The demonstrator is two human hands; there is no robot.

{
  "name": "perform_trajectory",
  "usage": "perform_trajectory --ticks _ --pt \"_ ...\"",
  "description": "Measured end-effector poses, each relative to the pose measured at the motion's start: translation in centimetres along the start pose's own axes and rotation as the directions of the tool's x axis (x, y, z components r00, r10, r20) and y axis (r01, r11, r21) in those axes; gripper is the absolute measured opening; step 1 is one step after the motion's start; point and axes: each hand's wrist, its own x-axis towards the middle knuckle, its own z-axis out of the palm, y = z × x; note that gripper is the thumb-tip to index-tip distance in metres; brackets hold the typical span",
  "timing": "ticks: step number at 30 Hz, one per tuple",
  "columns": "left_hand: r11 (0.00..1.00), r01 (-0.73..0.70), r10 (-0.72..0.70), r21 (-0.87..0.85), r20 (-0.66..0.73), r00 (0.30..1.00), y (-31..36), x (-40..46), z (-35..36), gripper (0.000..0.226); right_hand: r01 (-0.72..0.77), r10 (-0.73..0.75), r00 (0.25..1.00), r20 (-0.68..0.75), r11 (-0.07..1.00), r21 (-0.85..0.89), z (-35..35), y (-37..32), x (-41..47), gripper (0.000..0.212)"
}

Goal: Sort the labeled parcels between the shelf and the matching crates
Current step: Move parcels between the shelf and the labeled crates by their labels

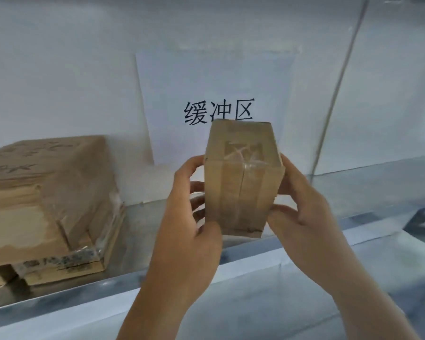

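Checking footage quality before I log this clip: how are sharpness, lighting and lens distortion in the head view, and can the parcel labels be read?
Head view: soft overall, evenly lit, no harsh glare. The sign on the wall reads clearly; markings on the held parcel and the large box are smeared, unreadable. Wide-angle bending curves the shelf edge. Left hand and right hand look slightly blurred.

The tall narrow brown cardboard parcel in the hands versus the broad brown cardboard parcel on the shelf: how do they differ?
The tall narrow brown cardboard parcel is gripped by the left hand and right hand; the broad brown cardboard parcel rests on the metal shelf. The former is slimmer and upright, the latter wider and squat. Both are taped.
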Motion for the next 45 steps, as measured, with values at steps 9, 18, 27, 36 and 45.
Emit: perform_trajectory --ticks 9,18,27,36,45 --pt "0.891 0.112 -0.072 -0.44 0.106 0.992 6.3 -1.8 14.8 0.008 -0.023 0.087 0.976 -0.202 0.954 0.298 -15.3 0.3 -7.8 0.049" --pt "0.922 -0.015 0.167 -0.387 0.362 0.917 12.3 -8.7 34.8 0.078 0.058 0.034 0.9 -0.435 0.979 0.196 -33.4 4.5 -17.4 0.038" --pt "0.923 0.051 0.185 -0.381 0.557 0.81 16.0 -12.6 49.8 0.07 -0.003 0.078 0.832 -0.549 0.991 0.137 -46.7 7.1 -24.9 0.06" --pt "0.913 0.101 0.235 -0.395 0.712 0.662 15.2 -12.0 60.5 0.083 -0.167 0.086 0.75 -0.656 0.984 -0.062 -53.7 11.4 -27.1 0.067" --pt "0.863 0.215 0.307 -0.457 0.813 0.495 13.5 -5.6 70.4 0.074 -0.343 0.139 0.601 -0.787 0.934 -0.097 -58.5 16.0 -22.3 0.069"
